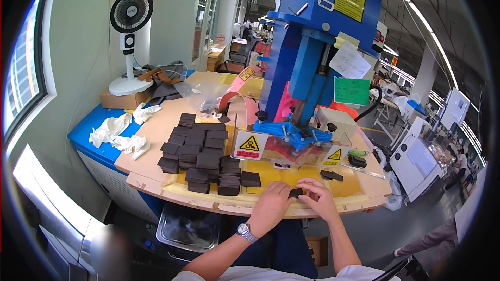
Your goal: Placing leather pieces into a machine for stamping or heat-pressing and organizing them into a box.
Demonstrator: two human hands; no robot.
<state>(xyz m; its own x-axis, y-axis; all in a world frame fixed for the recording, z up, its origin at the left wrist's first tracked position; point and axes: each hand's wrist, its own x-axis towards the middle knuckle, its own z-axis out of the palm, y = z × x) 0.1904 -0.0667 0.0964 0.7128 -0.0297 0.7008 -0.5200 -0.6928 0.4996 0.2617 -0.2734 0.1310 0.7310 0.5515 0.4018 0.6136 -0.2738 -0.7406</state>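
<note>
A small dark rectangular piece sits between my two hands, low over the near edge of the yellow-topped work table. My left hand, with a metal watch on its wrist, has its fingers closed at the left side of the piece. At the right side, my right hand pinches it with bent fingers. Many stacks of dark pieces stand close together to the left. A short stack is nearest my left hand, and a few loose dark pieces lie beyond my right hand.
Straight ahead stands a blue press with a clear guard bearing warning signs. White cloths and a white fan are at the left. A metal tray sits below the table edge. Another person's leg shows at right.
</note>
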